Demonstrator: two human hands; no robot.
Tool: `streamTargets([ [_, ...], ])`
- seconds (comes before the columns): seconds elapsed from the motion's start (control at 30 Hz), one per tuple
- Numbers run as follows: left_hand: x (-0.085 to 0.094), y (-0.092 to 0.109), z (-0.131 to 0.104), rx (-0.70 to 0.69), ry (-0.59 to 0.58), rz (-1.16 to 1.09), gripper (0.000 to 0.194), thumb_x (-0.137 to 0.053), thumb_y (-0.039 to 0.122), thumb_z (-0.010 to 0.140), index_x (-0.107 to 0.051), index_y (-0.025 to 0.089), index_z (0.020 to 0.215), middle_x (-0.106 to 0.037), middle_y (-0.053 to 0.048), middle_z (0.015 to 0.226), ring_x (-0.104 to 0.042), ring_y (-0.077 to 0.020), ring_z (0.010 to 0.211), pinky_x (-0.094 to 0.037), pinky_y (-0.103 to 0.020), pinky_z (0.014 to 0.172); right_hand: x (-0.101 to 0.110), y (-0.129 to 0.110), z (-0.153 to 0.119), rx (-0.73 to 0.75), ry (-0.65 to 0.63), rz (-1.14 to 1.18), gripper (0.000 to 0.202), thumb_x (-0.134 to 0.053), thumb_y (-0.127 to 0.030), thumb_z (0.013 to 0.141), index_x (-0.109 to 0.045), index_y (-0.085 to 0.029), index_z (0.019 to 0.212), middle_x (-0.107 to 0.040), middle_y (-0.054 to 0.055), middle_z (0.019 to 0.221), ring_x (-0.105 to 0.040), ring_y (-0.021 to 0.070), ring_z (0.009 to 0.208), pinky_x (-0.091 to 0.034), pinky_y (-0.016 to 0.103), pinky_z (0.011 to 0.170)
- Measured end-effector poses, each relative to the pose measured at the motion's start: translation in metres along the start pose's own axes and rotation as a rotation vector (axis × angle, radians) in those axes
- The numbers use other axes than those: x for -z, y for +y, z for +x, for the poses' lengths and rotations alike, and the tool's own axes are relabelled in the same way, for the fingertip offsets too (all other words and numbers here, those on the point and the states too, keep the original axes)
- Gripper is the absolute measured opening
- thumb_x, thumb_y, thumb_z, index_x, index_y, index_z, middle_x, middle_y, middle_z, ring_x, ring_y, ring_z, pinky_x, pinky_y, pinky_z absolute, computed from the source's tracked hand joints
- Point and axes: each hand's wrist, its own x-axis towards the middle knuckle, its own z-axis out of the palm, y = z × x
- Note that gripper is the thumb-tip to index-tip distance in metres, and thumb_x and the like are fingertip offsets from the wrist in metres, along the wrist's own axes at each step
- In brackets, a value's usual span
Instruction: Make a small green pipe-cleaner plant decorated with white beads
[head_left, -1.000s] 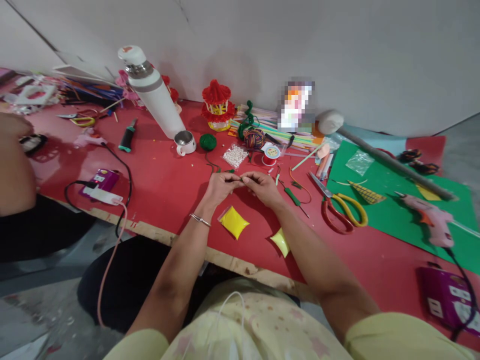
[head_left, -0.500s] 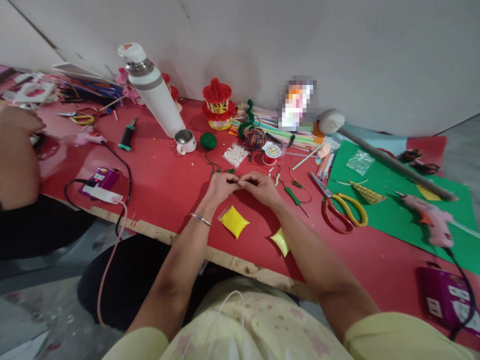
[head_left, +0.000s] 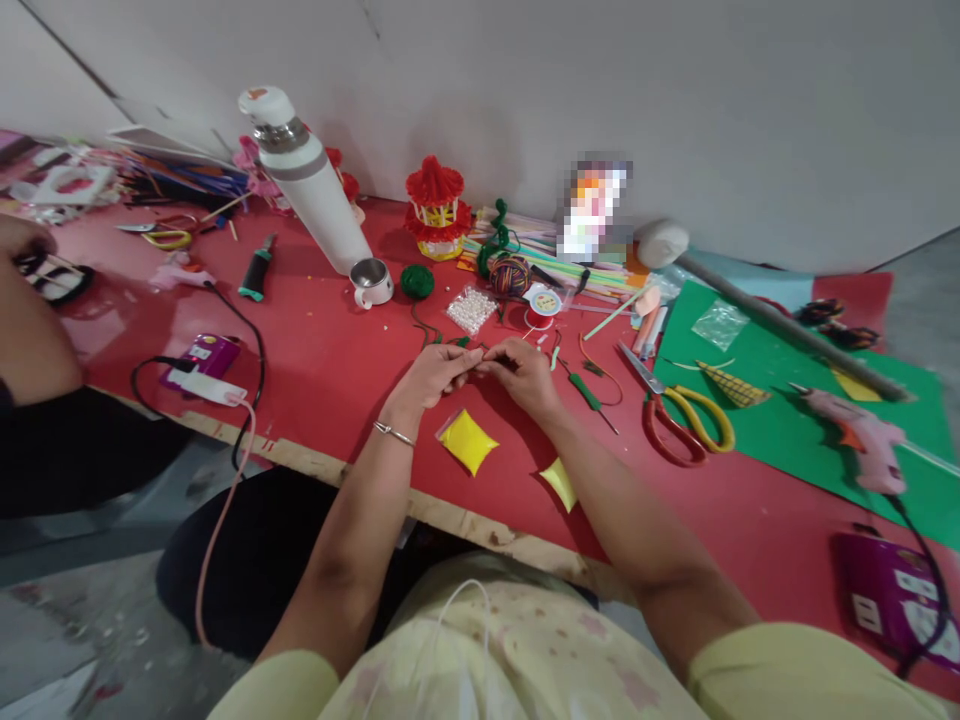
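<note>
Above the red tabletop [head_left: 300,360], my left hand [head_left: 442,372] and my right hand [head_left: 519,372] meet fingertip to fingertip. Both are closed in a pinch; whatever lies between the fingers is too small and hidden to name. Just beyond them are a bag of white beads [head_left: 471,311], a spool of red thread [head_left: 541,308] and a dark green ball of yarn [head_left: 416,281]. A yellow packet [head_left: 469,442] lies between my forearms, and a paler yellow packet [head_left: 559,485] is partly covered by my right forearm. A green-handled hook tool [head_left: 585,391] rests right of my right hand.
Scissors [head_left: 679,410], green card [head_left: 795,440] and a pink glue gun [head_left: 859,430] lie to the right. A white bottle [head_left: 311,190], a cup [head_left: 372,283] and a red lantern-like craft [head_left: 436,210] stand behind. At far left is another person's arm [head_left: 37,320].
My hands stay together, with the left fingers straightened slightly and the left wrist shifted a little leftward. The other person's hand has moved left, uncovering a black and white object.
</note>
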Motion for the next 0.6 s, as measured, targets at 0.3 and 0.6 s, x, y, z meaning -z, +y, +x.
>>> streamTargets([
  [0.3,0.0072,0.0035,-0.0005,0.139,-0.091,-0.147,0.039,-0.093,0.040,0.061,-0.069,0.011,0.074,-0.058,0.000,0.058,-0.036,-0.0020,0.043,-0.014,-0.020,0.041,-0.0004,0.0018,-0.0031,0.151,-0.036,-0.022,0.020,-0.079,-0.039,0.086,-0.076,-0.023,0.097,-0.072,0.005,0.091,-0.067,0.0188,0.084,-0.052,0.033,0.076],
  [0.6,0.0023,-0.0003,0.0005,0.076,0.013,-0.147,0.028,-0.084,0.034,0.074,-0.066,0.014,0.075,-0.052,0.004,0.054,-0.034,-0.0025,0.042,-0.017,-0.019,0.040,0.0005,0.0020,-0.0001,0.091,-0.026,0.033,0.014,-0.077,-0.033,0.087,-0.078,-0.025,0.099,-0.074,0.004,0.093,-0.069,0.0195,0.088,-0.054,0.036,0.082],
])
